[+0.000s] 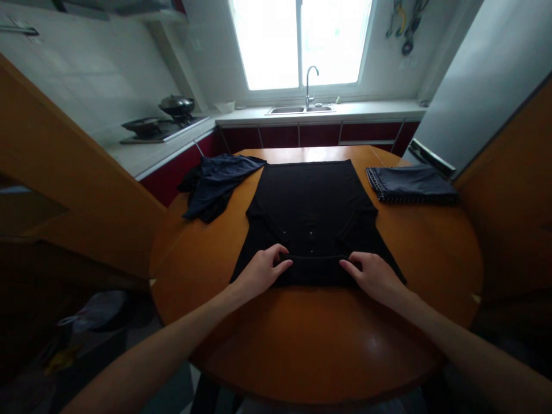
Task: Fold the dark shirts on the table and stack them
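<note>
1. Two bare forearms come in from the bottom, the left forearm (159, 342) from the left and the right forearm (474, 348) from the right, slanting inward over the near edge of the wooden table (319, 339)
2. Left hand (265, 267): wrist low, back of the hand turned up and outward, thumb pointing right, index finger bent above it; thumb and fingers are closed on the black garment (310, 195), pinching the rim of a folded band
3. Right hand (375, 275): close to a mirror of the left, thumb pointing left, fingers curled over the same rim and clamped on the cloth at its other end; the two hands stand apart, level with each other
4. The black garment lies spread flat along the middle of the table, from close to the far edge toward the near edge, bare wood showing in front of it; small light marks dot its centre
5. Near the table's far left edge, a crumpled navy cloth (219, 181) touches or nearly touches the garment's upper corner
6. By the far right edge rests a folded dark cloth (411, 183), apart from the garment
</note>
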A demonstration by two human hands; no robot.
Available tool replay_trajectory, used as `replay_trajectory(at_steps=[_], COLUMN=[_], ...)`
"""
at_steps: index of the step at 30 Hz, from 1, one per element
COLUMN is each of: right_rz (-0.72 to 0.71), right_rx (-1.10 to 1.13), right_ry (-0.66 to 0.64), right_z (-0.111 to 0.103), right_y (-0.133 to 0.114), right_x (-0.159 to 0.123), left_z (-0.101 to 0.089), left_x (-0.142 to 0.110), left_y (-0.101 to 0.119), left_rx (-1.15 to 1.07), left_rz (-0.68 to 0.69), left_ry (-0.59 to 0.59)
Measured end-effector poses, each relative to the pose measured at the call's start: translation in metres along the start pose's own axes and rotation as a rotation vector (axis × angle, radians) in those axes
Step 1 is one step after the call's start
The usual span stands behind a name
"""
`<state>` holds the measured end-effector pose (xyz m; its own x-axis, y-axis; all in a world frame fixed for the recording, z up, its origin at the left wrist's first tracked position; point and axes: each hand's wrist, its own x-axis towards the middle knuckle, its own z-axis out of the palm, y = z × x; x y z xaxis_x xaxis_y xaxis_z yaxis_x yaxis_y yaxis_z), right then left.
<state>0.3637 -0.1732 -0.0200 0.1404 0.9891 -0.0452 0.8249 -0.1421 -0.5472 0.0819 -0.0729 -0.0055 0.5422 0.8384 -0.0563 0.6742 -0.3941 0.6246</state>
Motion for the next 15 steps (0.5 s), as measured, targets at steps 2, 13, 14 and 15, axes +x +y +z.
replay_trajectory(at_steps=[2,13,14,15], right_rz=[0.019,-0.439,-0.511,-0.573], right_rx=[-0.094,-0.38,-0.374,-0.371], right_ry=[0.04,0.378,0.354,0.316], right_z=[0.002,0.006,0.01,0.015], right_y=[-0.002,-0.023,-0.027,-0.03], right_x=[-0.001,-0.017,-0.019,-0.021], left_z=[0.003,0.018,0.024,0.029], left_x=[-0.002,-0.016,-0.018,-0.019], left_y=[-0.002,0.031,0.033,0.034], left_rx=[0.06,0.51,0.531,0.546], left_rz=[0.01,0.614,0.623,0.617], left_ry=[0.036,0.004,-0.035,-0.058])
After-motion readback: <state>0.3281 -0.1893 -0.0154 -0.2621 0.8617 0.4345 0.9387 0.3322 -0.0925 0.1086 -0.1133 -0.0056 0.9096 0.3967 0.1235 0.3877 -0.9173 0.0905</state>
